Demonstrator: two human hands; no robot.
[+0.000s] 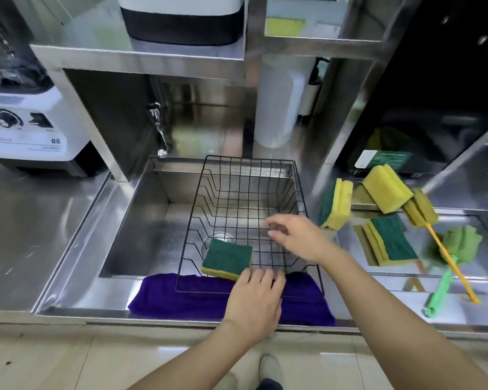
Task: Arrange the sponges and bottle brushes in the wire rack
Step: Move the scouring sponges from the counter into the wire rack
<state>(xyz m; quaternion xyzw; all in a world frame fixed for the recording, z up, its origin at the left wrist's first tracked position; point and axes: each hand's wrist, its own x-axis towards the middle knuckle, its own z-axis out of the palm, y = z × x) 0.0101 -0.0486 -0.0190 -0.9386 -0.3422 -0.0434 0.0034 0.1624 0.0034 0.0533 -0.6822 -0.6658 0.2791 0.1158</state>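
Observation:
A black wire rack [245,192] sits in the steel sink, its front edge resting on a purple cloth [181,298]. One green-and-yellow sponge [227,258] lies flat in the rack's front left. My left hand [255,301] rests on the rack's front edge, fingers curled beside that sponge. My right hand [296,236] hovers over the rack's right side, fingers apart and empty. On the counter to the right are an upright sponge [335,204], a tilted yellow sponge [386,188], a flat sponge [389,240], an orange-handled brush [423,211] and a green brush [457,246].
A white blender base [31,130] stands at the left. A tap [158,128] hangs over the sink's back left corner. A white bottle [279,102] stands behind the rack. Steel shelves [141,56] run overhead, one holding another sponge [283,26].

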